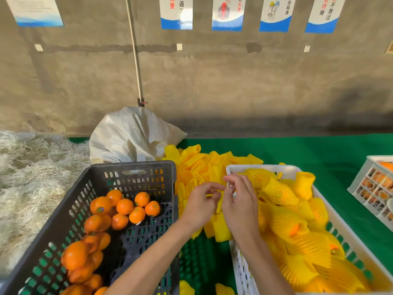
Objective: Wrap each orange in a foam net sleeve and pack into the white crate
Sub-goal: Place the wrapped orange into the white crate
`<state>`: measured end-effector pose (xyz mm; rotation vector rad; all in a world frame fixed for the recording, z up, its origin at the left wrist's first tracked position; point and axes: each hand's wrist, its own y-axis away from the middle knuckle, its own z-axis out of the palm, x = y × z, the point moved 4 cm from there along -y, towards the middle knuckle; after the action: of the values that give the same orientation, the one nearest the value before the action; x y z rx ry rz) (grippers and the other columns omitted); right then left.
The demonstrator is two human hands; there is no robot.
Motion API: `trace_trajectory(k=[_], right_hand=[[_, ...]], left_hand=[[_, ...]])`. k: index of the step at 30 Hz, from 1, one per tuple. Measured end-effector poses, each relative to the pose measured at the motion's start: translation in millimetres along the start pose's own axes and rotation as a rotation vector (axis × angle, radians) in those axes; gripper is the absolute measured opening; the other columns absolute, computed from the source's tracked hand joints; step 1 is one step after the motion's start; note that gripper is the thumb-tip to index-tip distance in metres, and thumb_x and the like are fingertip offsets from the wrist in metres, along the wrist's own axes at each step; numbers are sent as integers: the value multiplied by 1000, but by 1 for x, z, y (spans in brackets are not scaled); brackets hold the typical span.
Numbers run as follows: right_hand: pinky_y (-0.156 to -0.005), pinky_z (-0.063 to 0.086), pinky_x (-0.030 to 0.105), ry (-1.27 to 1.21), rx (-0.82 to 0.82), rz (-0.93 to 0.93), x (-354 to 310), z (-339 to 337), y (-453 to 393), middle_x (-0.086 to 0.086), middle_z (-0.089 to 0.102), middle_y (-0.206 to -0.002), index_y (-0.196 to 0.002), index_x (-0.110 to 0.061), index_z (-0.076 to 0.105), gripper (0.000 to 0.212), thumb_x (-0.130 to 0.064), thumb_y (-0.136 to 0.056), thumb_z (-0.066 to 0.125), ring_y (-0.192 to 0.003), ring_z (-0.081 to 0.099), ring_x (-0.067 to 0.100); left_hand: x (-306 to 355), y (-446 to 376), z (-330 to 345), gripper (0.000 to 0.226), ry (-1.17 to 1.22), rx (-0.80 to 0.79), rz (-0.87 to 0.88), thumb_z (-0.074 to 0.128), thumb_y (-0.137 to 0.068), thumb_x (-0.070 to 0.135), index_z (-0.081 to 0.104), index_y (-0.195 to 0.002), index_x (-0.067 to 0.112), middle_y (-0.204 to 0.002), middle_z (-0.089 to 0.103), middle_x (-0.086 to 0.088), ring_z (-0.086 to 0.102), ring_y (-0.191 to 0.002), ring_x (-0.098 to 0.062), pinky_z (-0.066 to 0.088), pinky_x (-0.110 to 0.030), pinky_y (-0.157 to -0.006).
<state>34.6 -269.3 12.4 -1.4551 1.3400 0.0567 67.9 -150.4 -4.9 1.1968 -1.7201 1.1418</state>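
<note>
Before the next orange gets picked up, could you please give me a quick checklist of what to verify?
1. Sleeve in hand: ok, left hand and right hand both pinch one yellow foam sleeve.
2. Sleeve opened up: cannot tell, the fingers hide its mouth.
3. Bare oranges available: ok, many lie in the black crate.
4. Spare sleeves: ok, a sleeve pile lies between the crates.
5. Room in the white crate: not ok at the centre, which is heaped with wrapped oranges; the right edge shows a gap.
</note>
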Motion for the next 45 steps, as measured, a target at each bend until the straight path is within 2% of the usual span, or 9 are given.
trace_trajectory(k=[7, 11, 15, 21, 26, 31, 37, 42, 45], right_hand=[[-97, 47, 38, 336, -650, 259, 63, 114, 9, 4, 53, -139, -143, -21, 48, 43, -33, -102, 55, -128, 53, 27], [-100, 49, 41, 361, -806, 379, 92, 173, 19, 9, 49, -144, -150, -17, 41, 65, -52, -98, 59, -132, 50, 32], [-107, 44, 44, 533, -828, 380, 120, 209, 25, 8, 41, -151, -152, -17, 34, 83, -68, -91, 55, -137, 43, 34], [-99, 49, 44, 415, -791, 437, 143, 230, 32, 8, 45, -142, -146, -22, 45, 69, -63, -92, 57, -131, 49, 34], [-110, 43, 40, 143, -752, 454, 142, 225, 38, 10, 50, -139, -143, -15, 57, 62, -53, -95, 64, -133, 47, 28], [-110, 43, 40, 88, -806, 416, 126, 209, 32, 8, 60, -138, -135, -14, 62, 32, -16, -104, 54, -130, 54, 28], [-69, 44, 30, 166, -521, 433, 85, 156, 2, 9, 72, -103, -125, -19, 65, 28, -22, -101, 50, -92, 67, 29], [-75, 41, 28, 34, -386, 349, 39, 110, -15, 8, 70, -111, -126, -14, 62, 29, -29, -102, 55, -100, 65, 27], [-86, 44, 29, -11, -315, 297, 12, 88, -13, 2, 69, -118, -125, -15, 64, 28, -30, -103, 57, -110, 63, 23]], left_hand=[[-108, -21, -109, 25, -80, 591, -262, 49, -106, 11, 59, -128, 6, -120, 62, -8, 60, -109, -21, 51, -40, -99], [-191, -33, -133, 41, -347, 362, -506, 57, -100, 7, 52, -141, 5, -143, 54, -15, 51, -133, -32, 43, -44, -112], [-245, -44, -139, 58, -709, 22, -583, 57, -99, 6, 40, -154, 16, -161, 29, -7, 55, -130, -36, 49, -46, -101], [-276, -58, -123, 83, -1179, -414, -510, 67, -97, 23, 17, -163, 17, -171, 10, 1, 56, -133, -32, 53, -42, -93], [-284, -58, -122, 84, -1229, -407, -478, 54, -96, -5, 12, -165, 19, -172, 10, -7, 58, -130, -35, 53, -40, -95], [-256, -57, -124, 77, -1004, -185, -481, 66, -97, 41, 26, -158, 15, -164, 28, -10, 59, -128, -34, 53, -44, -93], [-174, -45, -134, 77, -456, 225, -423, 81, -81, 53, 54, -141, 13, -134, 51, -8, 59, -116, -28, 52, -42, -98], [-87, -8, -129, 57, 106, 290, -294, 89, -68, 56, 69, -117, 34, -109, 72, 11, 69, -95, -2, 55, -14, -70], [-49, 12, -105, 47, 352, 189, -267, 91, -67, 56, 78, -108, 35, -104, 78, 8, 73, -96, -8, 58, -21, -77]])
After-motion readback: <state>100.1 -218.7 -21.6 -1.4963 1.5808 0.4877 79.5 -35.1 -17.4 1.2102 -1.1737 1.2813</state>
